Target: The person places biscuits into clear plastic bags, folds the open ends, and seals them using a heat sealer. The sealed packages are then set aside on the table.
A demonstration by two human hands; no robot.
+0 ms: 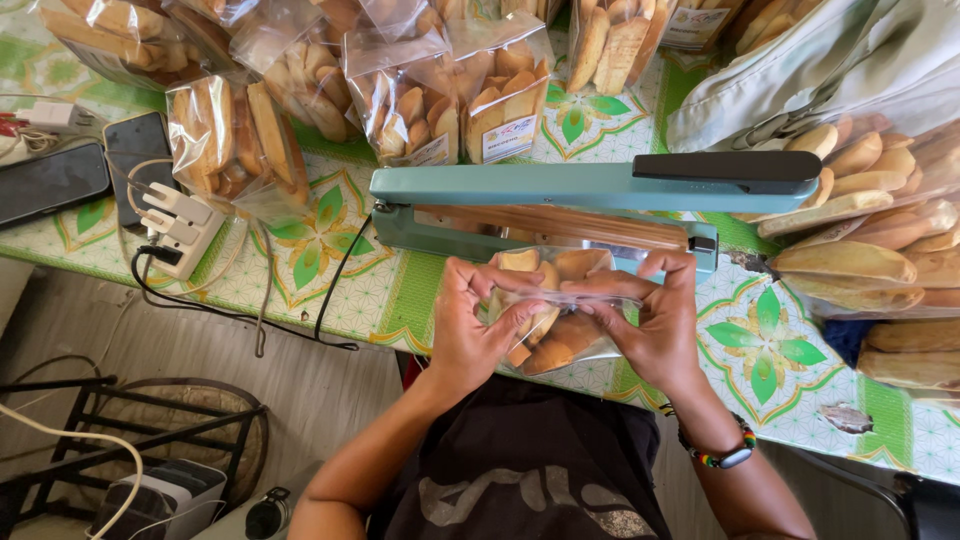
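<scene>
My left hand (466,322) and my right hand (655,318) both grip a clear plastic bag of golden biscuits (553,300), holding it by its two sides just in front of a teal impulse sealer (560,190). The sealer's arm is raised, with a black handle (728,165) at its right end. The bag's top edge lies close to the sealer's jaw, and the fingers of both hands pinch the film. My right wrist wears a beaded bracelet (722,452).
Sealed bags of biscuits (400,90) crowd the back of the green patterned tablecloth (330,240). A large open bag of loose biscuits (870,240) lies at right. At left are two phones (60,180) and a white power strip (185,228) with cables.
</scene>
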